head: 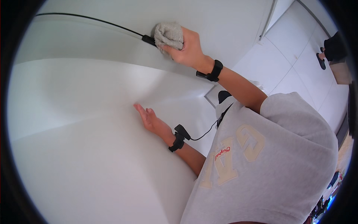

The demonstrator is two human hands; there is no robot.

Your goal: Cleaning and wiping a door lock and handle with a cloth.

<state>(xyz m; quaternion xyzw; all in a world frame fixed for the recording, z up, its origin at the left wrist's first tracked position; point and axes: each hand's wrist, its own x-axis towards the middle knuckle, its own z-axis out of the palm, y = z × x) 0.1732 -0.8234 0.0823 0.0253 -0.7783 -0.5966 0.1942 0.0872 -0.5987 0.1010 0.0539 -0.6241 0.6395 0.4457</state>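
Observation:
My right hand is closed on a bunched grey terry cloth against a large smooth white panel. A thicker black end of a thin black cable or rod meets the cloth; whether my fingers also hold it cannot be told. Lower in the view, my left hand has its fingers extended, holds nothing, and has its fingertips at or close to a curved white surface. Each wrist wears a black strap with a device; a thin cable runs from the left one towards my waist.
At the upper right, a white tiled floor lies past the panel's edge. Another person's slippered foot and dark trouser leg stand there beside a cardboard-coloured box. Blurred, mixed objects show at the lower right rim.

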